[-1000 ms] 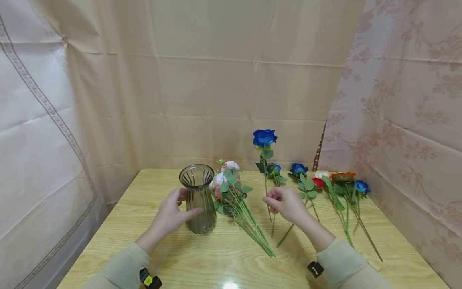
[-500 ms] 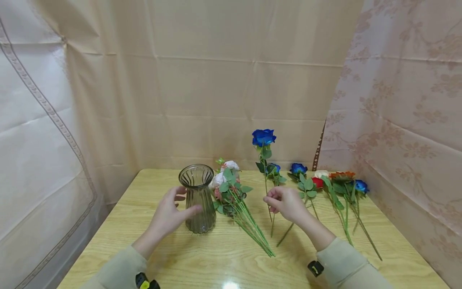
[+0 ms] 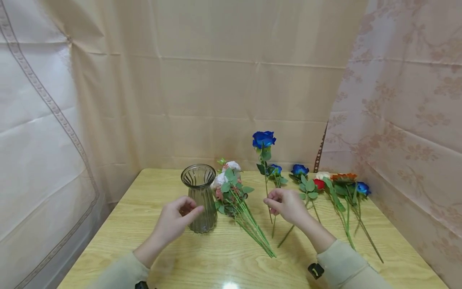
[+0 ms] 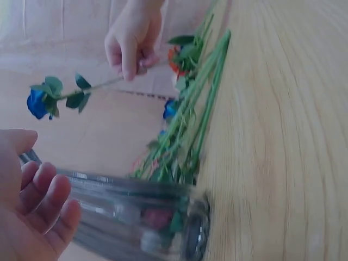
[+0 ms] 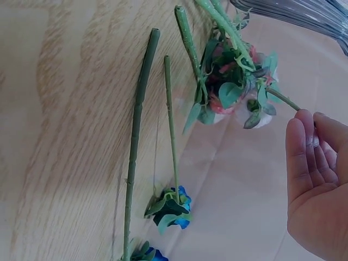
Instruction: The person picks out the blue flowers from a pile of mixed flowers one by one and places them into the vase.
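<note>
In the head view, the ribbed glass vase (image 3: 206,200) is standing upright left of the middle of the tabletop (image 3: 195,265). The left hand (image 3: 173,220) is hovering just beside it, toward the left edge, fingers loosely curved and holding nothing; whether it is touching the glass, I cannot tell. The right hand (image 3: 287,204) is pinching the stem of a blue rose (image 3: 264,139), bloom upward. The vase is standing left of that stem, their long axes running nearly parallel, with a pink-and-white bouquet (image 3: 229,186) lying between; the left hand is the nearer to the vase. Other flowers (image 3: 343,176) are lying toward the far right corner.

In the left wrist view, turned sideways, the left fingers are curving in front of the vase, thumb apart.

In the right wrist view, the right thumb and fingertips are pressing together on the stem; its bloom is staying out of sight.
</note>
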`<state>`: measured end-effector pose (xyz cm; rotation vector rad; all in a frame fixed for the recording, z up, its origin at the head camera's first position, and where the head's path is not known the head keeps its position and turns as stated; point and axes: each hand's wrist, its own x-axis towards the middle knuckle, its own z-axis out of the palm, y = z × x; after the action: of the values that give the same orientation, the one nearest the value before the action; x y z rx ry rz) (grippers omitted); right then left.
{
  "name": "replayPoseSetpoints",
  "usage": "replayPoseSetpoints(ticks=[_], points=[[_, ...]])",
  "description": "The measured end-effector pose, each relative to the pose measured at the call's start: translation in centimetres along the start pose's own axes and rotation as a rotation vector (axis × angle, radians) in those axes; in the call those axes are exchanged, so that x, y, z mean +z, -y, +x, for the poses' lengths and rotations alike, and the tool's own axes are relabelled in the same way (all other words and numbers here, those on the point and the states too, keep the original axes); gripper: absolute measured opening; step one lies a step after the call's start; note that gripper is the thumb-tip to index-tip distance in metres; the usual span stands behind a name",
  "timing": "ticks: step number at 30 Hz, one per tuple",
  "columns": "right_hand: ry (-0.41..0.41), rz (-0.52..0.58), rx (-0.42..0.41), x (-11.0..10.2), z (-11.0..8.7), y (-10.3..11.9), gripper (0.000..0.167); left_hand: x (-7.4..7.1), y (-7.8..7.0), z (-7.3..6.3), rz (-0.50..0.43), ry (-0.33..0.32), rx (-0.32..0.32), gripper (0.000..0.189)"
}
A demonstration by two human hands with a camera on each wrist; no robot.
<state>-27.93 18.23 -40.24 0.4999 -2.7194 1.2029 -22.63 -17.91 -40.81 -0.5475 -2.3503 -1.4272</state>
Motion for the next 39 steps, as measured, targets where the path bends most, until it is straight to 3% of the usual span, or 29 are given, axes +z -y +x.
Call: replayPoseSetpoints(ticks=[12,15,21,31,39], points=[[-0.001,-0.006,-0.01,0.0,-0.3,-0.3,0.014,3.4,-1.7,0.1,-0.3,0.169,0.0,0.024],[0.01,0.003,0.003,0.0,-0.3,-0.3,0.013,4.3,-2.0,0.3,-0.35,0.187,0.007,0.03],[0.019,0.038,0.009,0.1,-0.3,-0.4,0.012,5.9,-2.2,1.1,-0.371,0.187,0.039,0.039],[0.023,0.072,0.012,0.5,-0.4,-0.3,0.01,8.0,-2.3,3.2,-0.381,0.174,-0.049,0.042],[0.02,0.075,0.004,0.8,-0.2,-0.2,0.01,9.1,-2.8,4.7,-0.397,0.164,-0.061,0.039]])
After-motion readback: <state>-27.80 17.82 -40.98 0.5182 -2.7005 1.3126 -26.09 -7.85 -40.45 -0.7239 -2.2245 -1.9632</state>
